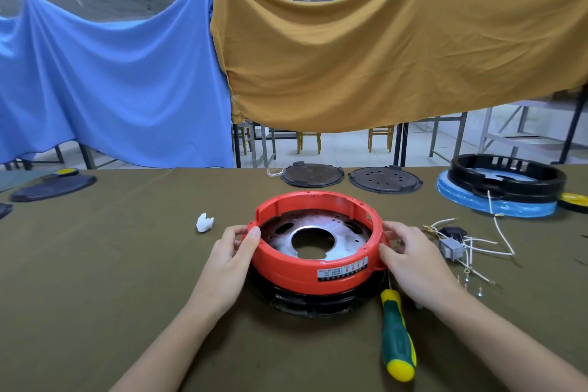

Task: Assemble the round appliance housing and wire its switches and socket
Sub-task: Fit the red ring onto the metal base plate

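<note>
A round red housing ring [305,277] with a perforated metal plate [343,240] inside sits on a black base [305,307] at the table's middle. My left hand [230,259] grips the ring's left rim, thumb over the top edge. My right hand [410,259] grips its right rim. To the right lie a socket part with white wires [471,247], a black switch [451,230] and small screws [469,283].
A green and yellow screwdriver [396,337] lies by my right forearm. A white plastic piece [204,222] sits to the left. Two dark round plates [311,175] [385,180] and a black ring on a blue-wrapped disc [506,181] stand at the back right.
</note>
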A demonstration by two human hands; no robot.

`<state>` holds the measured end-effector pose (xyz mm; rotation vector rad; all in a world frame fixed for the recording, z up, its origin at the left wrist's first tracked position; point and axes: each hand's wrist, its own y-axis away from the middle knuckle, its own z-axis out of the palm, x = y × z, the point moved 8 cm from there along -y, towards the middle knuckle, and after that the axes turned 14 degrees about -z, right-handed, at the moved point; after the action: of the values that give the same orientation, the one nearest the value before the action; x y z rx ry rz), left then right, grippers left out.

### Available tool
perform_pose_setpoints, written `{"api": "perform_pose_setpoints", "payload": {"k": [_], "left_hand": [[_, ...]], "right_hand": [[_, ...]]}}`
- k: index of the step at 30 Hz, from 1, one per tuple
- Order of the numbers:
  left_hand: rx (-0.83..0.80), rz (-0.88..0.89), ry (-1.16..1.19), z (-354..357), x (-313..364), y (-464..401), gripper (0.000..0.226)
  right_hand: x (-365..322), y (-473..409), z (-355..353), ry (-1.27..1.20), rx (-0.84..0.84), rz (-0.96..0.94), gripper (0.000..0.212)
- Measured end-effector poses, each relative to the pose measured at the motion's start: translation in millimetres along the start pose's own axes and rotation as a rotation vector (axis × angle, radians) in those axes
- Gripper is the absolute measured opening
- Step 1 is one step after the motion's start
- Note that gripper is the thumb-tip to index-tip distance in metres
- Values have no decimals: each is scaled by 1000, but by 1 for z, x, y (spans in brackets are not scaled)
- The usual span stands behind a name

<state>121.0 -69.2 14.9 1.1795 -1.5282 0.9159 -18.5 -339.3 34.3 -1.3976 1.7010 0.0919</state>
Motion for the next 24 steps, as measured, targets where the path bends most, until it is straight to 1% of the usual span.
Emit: {"api": "perform_pose_setpoints", "payload": {"k": [17,20,21,22,24], "left_hand": [[-22,-60,-4,0,-1,2,31],[-28,-78,4,0,-3,2,30],[-28,-86,12,0,-4,1,35],[-25,-92,16,-1,-4,1,46],[1,-123,17,-5,-6,0,76]], "right_hand": [[4,-1,1,-103,-21,30,39],[8,-2,3,-127,-24,30,36],[10,-4,4,-146,-27,39,36],[12,-4,3,-169,-23,58,36],[18,-5,2,-231,11,106,34]]}}
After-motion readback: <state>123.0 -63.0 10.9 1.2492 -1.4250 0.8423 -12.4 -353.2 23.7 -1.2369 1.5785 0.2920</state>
